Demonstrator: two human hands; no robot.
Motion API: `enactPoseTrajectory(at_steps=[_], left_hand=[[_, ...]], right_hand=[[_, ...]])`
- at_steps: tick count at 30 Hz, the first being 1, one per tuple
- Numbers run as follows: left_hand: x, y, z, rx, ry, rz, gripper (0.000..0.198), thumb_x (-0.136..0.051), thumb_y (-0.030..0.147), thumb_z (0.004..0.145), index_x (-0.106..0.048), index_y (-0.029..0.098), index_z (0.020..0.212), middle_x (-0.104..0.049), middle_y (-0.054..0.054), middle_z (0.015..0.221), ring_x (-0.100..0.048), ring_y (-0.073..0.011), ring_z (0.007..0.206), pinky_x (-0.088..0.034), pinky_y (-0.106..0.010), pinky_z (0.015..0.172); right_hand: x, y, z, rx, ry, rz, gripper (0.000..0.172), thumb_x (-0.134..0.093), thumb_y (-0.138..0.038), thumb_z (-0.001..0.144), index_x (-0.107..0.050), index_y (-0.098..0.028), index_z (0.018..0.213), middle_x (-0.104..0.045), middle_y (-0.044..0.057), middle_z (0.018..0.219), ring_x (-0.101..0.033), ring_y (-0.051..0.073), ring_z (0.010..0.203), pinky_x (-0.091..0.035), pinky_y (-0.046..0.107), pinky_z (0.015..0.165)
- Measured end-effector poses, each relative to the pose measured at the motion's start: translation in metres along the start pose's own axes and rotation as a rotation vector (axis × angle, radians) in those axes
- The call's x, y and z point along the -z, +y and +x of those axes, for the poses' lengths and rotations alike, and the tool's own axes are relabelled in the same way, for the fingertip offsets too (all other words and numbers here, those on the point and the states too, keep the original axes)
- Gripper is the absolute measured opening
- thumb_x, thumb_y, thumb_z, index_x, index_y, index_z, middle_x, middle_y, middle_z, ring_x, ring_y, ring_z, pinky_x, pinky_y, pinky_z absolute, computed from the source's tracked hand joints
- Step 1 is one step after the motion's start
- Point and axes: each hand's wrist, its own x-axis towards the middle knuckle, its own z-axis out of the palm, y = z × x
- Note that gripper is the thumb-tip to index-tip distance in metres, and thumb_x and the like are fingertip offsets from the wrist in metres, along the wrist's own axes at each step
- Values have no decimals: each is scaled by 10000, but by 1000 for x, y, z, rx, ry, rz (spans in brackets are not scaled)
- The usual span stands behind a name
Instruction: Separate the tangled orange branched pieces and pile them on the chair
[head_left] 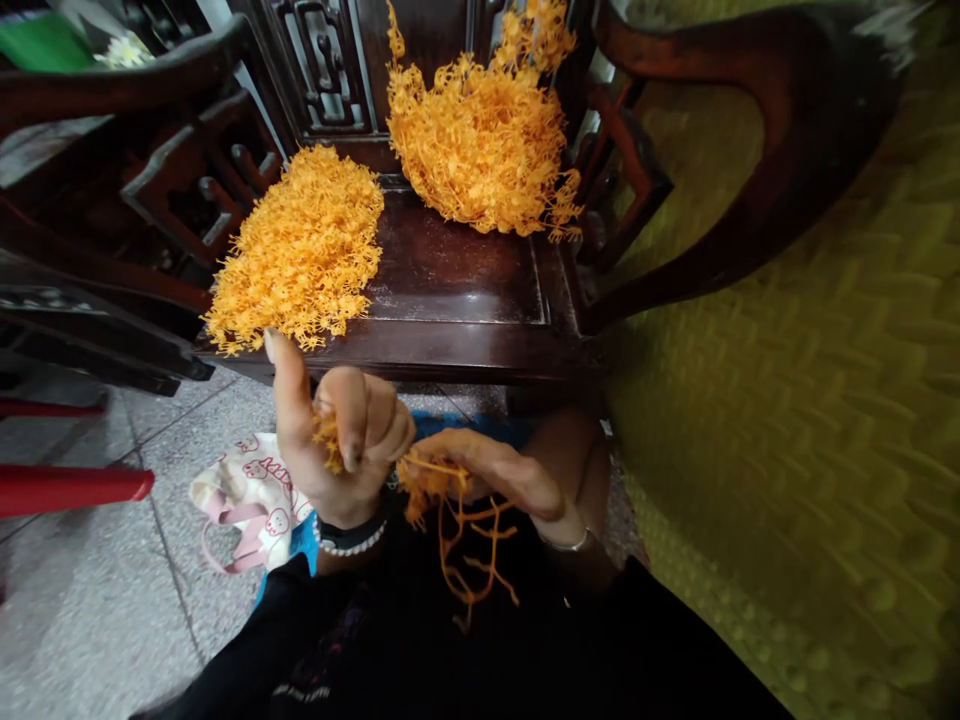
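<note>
My left hand [367,425], with a beaded bracelet at the wrist, has its fingers curled in and its thumb raised. Small orange spiky pieces [328,442] show inside its curled fingers. Close beside it, my right hand [510,475] is bent around a bunch of orange pieces on thin branching strands [431,485]. Some of these strands dangle below over my dark clothing. Its fingertips are partly hidden behind the left hand. Beyond my hands, a loose heap of small orange pieces [307,240] lies on the left of the wooden chair seat [465,265].
A larger tangled orange pile [480,140] rests at the back right of the seat. Curved dark armrests [757,50] flank it. A yellow-green textured surface [787,400] rises at right. A white printed bag [259,495] and a red leg-like bar [75,488] are at left.
</note>
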Motion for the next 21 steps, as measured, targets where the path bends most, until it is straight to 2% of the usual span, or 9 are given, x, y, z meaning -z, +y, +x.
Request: enactPoseTrajectory(at_steps=[2,5,7,10,11,13,15,17,21], left_hand=[[3,-10,-2,56,54,11,714,-163,677,905,-259,175,407,-145,42,368,-197,-60,293,-190,-216,299],[8,-22,-9,97,159,121,727,-259,762,831,-228,177,400,-186,41,377,-237,-60,322,-216,-226,335],[6,-29,-15,3,274,238,712,-390,737,811,-229,173,407,-205,45,390,-248,-57,344,-220,-223,356],[-5,-32,-24,-201,425,326,625,-549,477,867,-230,157,435,-197,56,409,-217,-41,352,-195,-207,362],[-9,-30,-27,-235,416,286,592,-535,394,893,-225,157,447,-189,59,406,-205,-38,340,-193,-202,352],[-15,-24,-32,-232,327,103,563,-435,328,948,-202,166,462,-161,62,392,-193,-40,307,-207,-189,322],[-17,-16,-33,-216,194,-106,584,-344,371,979,-187,174,452,-147,60,383,-197,-42,284,-218,-176,295],[-17,-11,-30,-203,81,-297,616,-306,456,979,-182,176,444,-149,60,390,-179,-38,275,-203,-173,274],[-18,-8,-18,-155,-35,-548,635,-265,578,949,-190,174,465,-166,64,410,-121,-32,269,-155,-188,246]], right_hand=[[-1,-7,7,-17,23,-41,494,-294,-513,964,-586,-170,1167,-614,96,1142,-559,194,1086,-405,363,992],[-6,-14,19,-49,93,-326,331,-467,-450,931,-604,-170,1040,-622,63,1034,-554,176,1019,-406,349,976],[-10,-15,26,-67,159,-464,241,-552,-388,897,-587,-163,979,-608,33,920,-555,151,891,-450,308,861],[-18,-11,29,-59,192,-530,234,-551,-355,901,-552,-154,782,-505,-33,667,-458,84,622,-397,210,588],[-21,-8,28,-41,167,-537,284,-549,-350,901,-520,-155,697,-441,-52,595,-400,68,556,-342,199,521],[-25,-1,26,27,76,-531,387,-535,-341,905,-432,-163,577,-327,-70,519,-304,51,484,-253,208,458],[-27,8,24,122,-1,-488,439,-499,-346,916,-377,-171,531,-288,-68,502,-271,47,456,-221,222,440],[-28,18,24,191,-20,-428,475,-460,-394,923,-347,-185,511,-278,-64,486,-260,49,435,-219,230,427],[-30,33,27,257,1,-355,529,-410,-534,893,-284,-221,485,-259,-64,429,-238,56,387,-226,238,393]])
